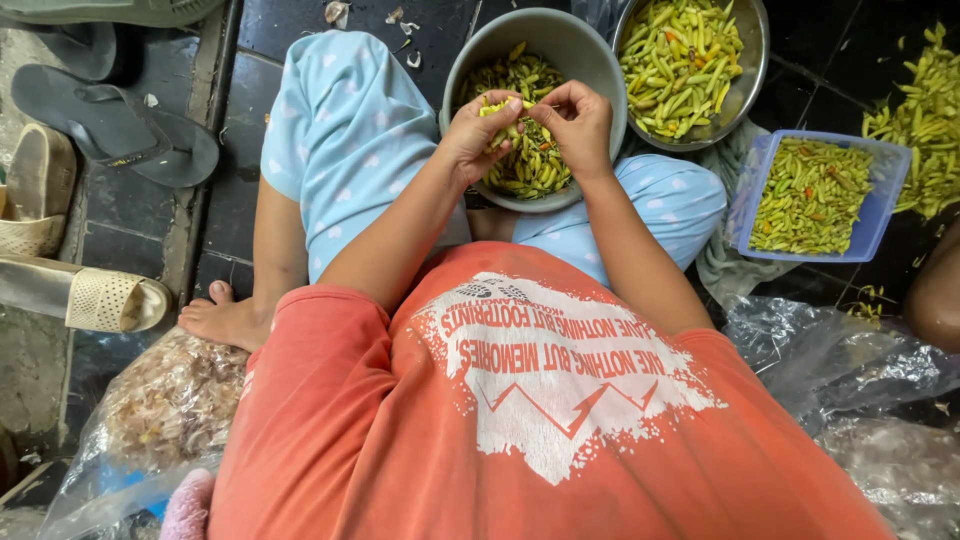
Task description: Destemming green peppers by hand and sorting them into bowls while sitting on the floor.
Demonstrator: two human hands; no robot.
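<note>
Orange printed shirt point(540, 420), blue dotted trousers point(350, 130)

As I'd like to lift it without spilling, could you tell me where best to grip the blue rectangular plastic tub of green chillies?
Probably grip the blue rectangular plastic tub by its two short rims, one hand from each end: its lip flares outward, and the chillies fill it nearly to the top.

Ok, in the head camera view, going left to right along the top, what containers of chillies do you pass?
Grey bowl under the left hand and right hand → metal bowl → blue plastic tub → loose chilli pile on the floor.
</note>
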